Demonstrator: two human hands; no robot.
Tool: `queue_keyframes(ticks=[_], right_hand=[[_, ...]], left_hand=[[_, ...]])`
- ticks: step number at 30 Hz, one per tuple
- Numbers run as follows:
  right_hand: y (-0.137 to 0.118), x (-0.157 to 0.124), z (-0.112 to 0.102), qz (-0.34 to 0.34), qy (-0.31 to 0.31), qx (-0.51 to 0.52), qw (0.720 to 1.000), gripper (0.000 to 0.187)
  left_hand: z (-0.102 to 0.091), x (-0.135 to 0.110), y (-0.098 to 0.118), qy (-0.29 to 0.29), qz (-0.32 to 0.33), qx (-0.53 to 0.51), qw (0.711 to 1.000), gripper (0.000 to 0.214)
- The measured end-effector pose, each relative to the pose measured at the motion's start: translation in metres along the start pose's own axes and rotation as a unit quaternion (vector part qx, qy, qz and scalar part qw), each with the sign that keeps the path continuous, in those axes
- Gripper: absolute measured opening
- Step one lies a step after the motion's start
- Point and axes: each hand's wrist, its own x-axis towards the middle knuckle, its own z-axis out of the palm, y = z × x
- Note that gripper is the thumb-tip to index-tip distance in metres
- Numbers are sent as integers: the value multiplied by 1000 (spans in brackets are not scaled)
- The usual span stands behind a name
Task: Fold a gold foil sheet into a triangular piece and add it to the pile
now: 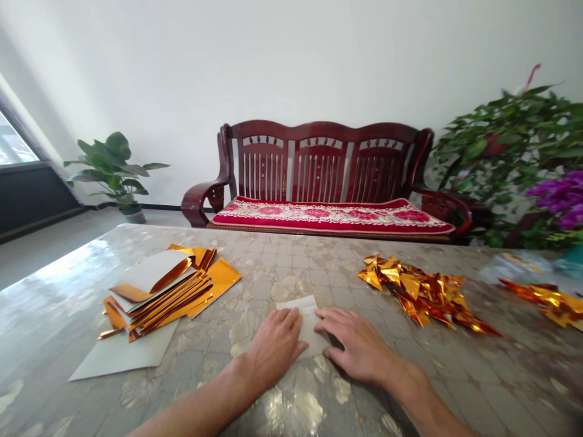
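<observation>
- Left hand (276, 346): palm down, fingers flat and close together, fingertips pressing on a folded white sheet (306, 321), not gripping it.
- Right hand (359, 343): also palm down, fingers slightly spread, fingertips touching the sheet's right side. The hands nearly meet.
- The sheet lies between both hands on a glossy covered table (291, 267).
- To the left: a stack of gold foil sheets (159, 291) on white card (121, 355), well apart from the hands.
- To the right: a heap of folded gold foil pieces (419, 291), just beside the right hand, and a second heap of gold foil (546, 303) farther off.
- Beyond the table: a dark red wooden bench (319, 164) with a red cushion (332, 217).
</observation>
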Motion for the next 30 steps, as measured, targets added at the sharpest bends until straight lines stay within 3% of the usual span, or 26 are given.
queue_keyframes(ticks=[5, 7, 10, 13, 15, 19, 22, 25, 30], right_hand=[[-1, 6, 14, -21, 60, -30, 998, 12], [0, 9, 16, -17, 80, -30, 996, 11], [1, 11, 14, -8, 93, -13, 996, 16], [2, 13, 10, -4, 100, 9, 995, 43], [2, 15, 10, -3, 111, 15, 994, 52], [4, 22, 14, -4, 128, 0, 992, 40], [7, 26, 18, -5, 132, -23, 991, 29], [10, 28, 24, -10, 138, -43, 989, 31], [8, 26, 32, 11, 144, -66, 987, 40]], left_hand=[[-5, -4, 7, -10, -31, -42, 999, 60], [-3, -4, 7, -7, -37, -44, 998, 48], [3, 1, -1, -12, -39, -41, 998, 22], [6, 8, -19, 7, -24, -82, 996, 29], [5, 12, -29, 14, -30, -124, 992, 37], [-1, 14, -38, -5, -55, -157, 986, 49], [-2, 14, -37, -12, -48, -141, 989, 39], [2, 18, -38, -3, -33, -109, 993, 21], [13, 24, -41, 42, -7, -88, 995, 22]])
